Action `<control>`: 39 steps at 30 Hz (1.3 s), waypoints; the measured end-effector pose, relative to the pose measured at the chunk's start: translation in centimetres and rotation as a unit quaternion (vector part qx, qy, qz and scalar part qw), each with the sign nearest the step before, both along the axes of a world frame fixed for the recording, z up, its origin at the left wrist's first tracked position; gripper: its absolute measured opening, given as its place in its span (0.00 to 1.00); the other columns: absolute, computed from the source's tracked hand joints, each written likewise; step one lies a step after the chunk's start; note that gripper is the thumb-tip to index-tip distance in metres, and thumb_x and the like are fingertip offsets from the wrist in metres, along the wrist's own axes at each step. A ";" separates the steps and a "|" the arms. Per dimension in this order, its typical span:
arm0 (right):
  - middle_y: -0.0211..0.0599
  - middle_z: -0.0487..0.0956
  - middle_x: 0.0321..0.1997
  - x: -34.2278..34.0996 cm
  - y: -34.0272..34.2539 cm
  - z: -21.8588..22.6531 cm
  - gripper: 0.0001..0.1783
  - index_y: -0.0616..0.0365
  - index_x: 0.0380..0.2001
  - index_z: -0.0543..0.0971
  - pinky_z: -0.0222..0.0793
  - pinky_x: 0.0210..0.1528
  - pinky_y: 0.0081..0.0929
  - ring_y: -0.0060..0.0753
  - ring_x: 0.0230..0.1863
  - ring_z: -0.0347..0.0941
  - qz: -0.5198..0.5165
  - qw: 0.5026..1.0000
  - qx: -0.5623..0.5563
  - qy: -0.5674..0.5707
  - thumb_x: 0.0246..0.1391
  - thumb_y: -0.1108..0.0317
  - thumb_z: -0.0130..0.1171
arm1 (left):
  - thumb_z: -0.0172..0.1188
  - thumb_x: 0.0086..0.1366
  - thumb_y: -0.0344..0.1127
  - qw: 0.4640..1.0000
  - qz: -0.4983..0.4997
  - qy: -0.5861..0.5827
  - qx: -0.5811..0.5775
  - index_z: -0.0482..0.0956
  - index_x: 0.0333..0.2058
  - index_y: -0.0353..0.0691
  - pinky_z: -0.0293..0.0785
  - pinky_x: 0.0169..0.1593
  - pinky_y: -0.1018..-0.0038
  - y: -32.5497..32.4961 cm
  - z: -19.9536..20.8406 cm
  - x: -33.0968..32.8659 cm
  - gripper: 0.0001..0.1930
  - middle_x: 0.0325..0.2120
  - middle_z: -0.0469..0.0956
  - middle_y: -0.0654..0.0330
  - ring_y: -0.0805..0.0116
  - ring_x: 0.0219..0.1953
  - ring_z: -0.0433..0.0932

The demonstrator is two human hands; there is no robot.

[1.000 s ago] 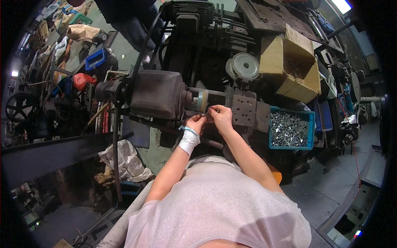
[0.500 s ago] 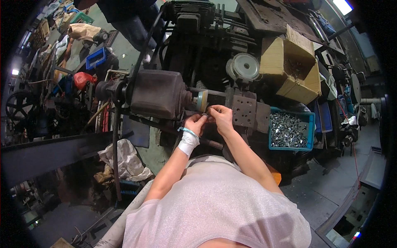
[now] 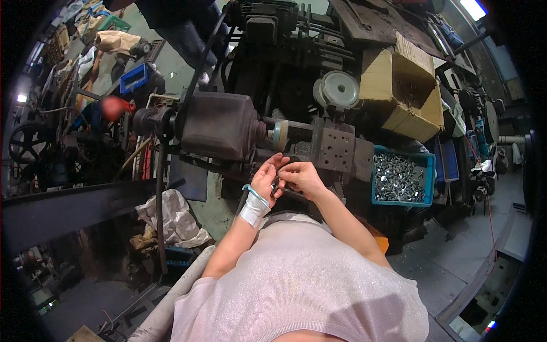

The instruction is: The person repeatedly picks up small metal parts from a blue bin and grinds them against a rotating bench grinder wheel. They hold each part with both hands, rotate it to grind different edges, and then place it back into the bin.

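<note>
My left hand (image 3: 265, 179), with a white wrap and a light blue band at the wrist, is turned palm up in front of the machine. Its fingers curl around a small shiny metal part (image 3: 276, 185), mostly hidden. My right hand (image 3: 303, 179) meets it from the right, thumb and fingertips pinched together over the left fingers; whatever is in that pinch is too small to make out. Just beyond both hands, apart from them, is a wheel with a pale blue and tan rim (image 3: 280, 135), mounted on the spindle of the dark machine head (image 3: 219, 126).
A drilled metal block (image 3: 336, 149) stands right of the wheel, a round pulley-like disc (image 3: 341, 89) behind it. Further right are a teal crate (image 3: 402, 203) of small metal parts and an open cardboard box (image 3: 376, 80). A person's legs (image 3: 182, 43) show at the far left.
Both hands have drawn back from beside the wheel toward my body. The left palm has turned upward, and the right fingertips now meet over it.
</note>
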State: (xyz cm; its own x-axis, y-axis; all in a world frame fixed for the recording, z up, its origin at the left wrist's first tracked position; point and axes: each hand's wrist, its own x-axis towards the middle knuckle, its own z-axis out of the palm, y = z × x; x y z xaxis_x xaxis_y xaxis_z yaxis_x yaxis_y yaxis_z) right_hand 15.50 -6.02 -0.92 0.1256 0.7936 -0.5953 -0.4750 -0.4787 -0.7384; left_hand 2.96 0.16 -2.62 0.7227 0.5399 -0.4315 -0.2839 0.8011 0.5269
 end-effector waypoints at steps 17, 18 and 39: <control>0.27 0.72 0.17 0.9 1.1 -1.6 0.07 0.64 0.26 0.76 0.55 0.15 0.11 0.13 0.16 0.63 -0.138 0.977 0.028 -0.162 0.44 0.70 0.58 | 0.56 0.55 0.34 0.951 -0.035 0.223 0.212 0.74 0.28 0.38 0.53 0.13 0.85 0.8 -1.2 1.0 0.06 0.15 0.69 0.70 0.84 0.11 0.61; 0.27 0.72 0.17 0.8 1.3 -2.0 0.07 0.64 0.25 0.76 0.55 0.14 0.11 0.13 0.15 0.63 -0.155 0.974 0.021 -0.163 0.44 0.70 0.58 | 0.55 0.56 0.35 0.949 -0.051 0.228 0.211 0.74 0.27 0.38 0.52 0.13 0.85 1.0 -1.2 1.2 0.06 0.14 0.69 0.70 0.84 0.11 0.61; 0.30 0.73 0.16 1.7 4.2 -6.1 0.06 0.65 0.22 0.77 0.59 0.15 0.13 0.17 0.15 0.64 -0.196 0.928 0.023 -0.316 0.42 0.72 0.56 | 0.54 0.51 0.31 0.946 0.057 0.248 0.203 0.73 0.22 0.37 0.58 0.16 0.80 1.4 -2.8 3.9 0.04 0.14 0.69 0.67 0.78 0.13 0.63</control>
